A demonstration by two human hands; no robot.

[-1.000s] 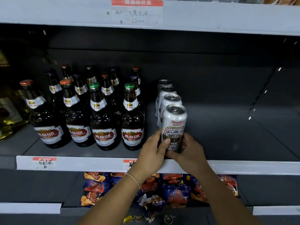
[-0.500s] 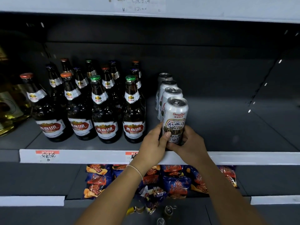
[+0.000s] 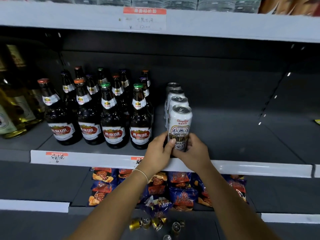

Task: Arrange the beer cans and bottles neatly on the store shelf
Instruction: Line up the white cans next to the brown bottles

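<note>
We have both hands on the front can (image 3: 180, 125), which stands upright at the front edge of the shelf (image 3: 242, 144), heading a single file of three more cans (image 3: 174, 94) that runs straight back. Our left hand (image 3: 158, 152) wraps the can's lower left side with the thumb pressed across the label; our right hand (image 3: 194, 149) cups the lower right, so the fingers of both are closed around the can's base.

To do this step well, we judge that we should keep the can flat on its base, turn it until the label faces squarely outward, and line it up with the cans behind before letting go. There is a gap between this file and the bottles (image 3: 110, 115) to its left, and we should keep it even.

The can reads "Chong Qing" in red script above a patterned panel with Chinese characters, partly hidden by our thumb. The four front bottles carry red labels ending in "U8", repeated on the neck labels. The price tag (image 3: 144, 19) on the shelf above has a red header, handwriting too faint to read, and "¥" with what looks like 12.00. A smaller tag (image 3: 57, 156) below the bottles is an illegible scrawl.
</note>
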